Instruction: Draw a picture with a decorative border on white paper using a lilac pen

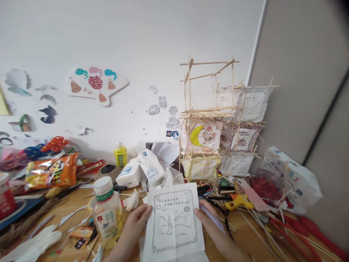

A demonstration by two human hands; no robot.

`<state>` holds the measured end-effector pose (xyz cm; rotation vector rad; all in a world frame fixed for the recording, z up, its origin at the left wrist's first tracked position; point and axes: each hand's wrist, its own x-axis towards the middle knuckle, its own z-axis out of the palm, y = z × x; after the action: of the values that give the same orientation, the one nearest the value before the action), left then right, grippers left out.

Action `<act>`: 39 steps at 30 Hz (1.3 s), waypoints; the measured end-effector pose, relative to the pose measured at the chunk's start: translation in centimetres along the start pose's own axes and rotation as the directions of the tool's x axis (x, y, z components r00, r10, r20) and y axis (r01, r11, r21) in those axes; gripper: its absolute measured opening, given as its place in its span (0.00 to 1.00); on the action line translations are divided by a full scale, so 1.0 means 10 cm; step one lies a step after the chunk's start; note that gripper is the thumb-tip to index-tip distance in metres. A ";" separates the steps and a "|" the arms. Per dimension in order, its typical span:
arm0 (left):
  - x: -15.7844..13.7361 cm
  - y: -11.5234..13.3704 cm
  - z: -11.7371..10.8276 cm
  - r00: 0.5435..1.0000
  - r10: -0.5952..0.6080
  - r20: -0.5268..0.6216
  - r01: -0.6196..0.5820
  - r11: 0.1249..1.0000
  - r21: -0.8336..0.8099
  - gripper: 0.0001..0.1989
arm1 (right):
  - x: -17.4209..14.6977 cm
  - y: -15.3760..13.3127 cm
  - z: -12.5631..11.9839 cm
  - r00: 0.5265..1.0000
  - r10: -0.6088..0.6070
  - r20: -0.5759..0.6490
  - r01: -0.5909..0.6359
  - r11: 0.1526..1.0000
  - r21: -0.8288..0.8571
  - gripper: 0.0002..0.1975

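Observation:
A white sheet of paper (174,251) stands tilted toward me, held up in front of me. It carries a line drawing with a wavy border, a moon, a figure and handwritten characters, and shows fold creases. My left hand (139,218) pinches its left edge between thumb and fingers. At the right edge, my right hand (211,229) is closed on the paper, with a pale purple pen (214,218) lying along its fingers. Under the lower left corner, part of another white sheet (142,249) shows. Left of my left hand stands a bottle (107,213) with a white cap.
A stick frame (209,112) with drawn panels rises behind, on the right. Tissue packs (151,165) lie at its left. A yellow glue gun (240,202), red-handled scissors (296,236) and loose sticks cover the right side. White gloves (40,242) and an orange snack bag (51,171) lie left.

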<state>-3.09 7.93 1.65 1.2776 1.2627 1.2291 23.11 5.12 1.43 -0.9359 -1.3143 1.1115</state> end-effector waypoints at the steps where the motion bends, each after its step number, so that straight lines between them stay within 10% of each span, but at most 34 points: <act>1: -0.02 0.00 0.03 1.000 0.000 0.023 0.000 1.000 -0.007 0.29 | -0.01 -0.02 0.01 1.000 0.019 -0.010 -0.018 0.999 0.043 0.19; 8: -0.14 0.02 0.15 0.990 -0.011 0.140 0.011 1.000 0.000 0.30 | -0.07 -0.13 0.05 0.992 0.108 -0.065 -0.090 0.969 0.231 0.27; 39: -0.09 0.01 0.15 0.982 0.022 0.186 -0.037 0.996 0.077 0.32 | -0.03 -0.04 -0.02 0.993 0.106 -0.042 -0.100 0.986 0.133 0.29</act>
<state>-1.61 7.11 1.58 1.4383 1.1719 1.0621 23.36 4.73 1.74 -0.9363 -1.1492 1.2314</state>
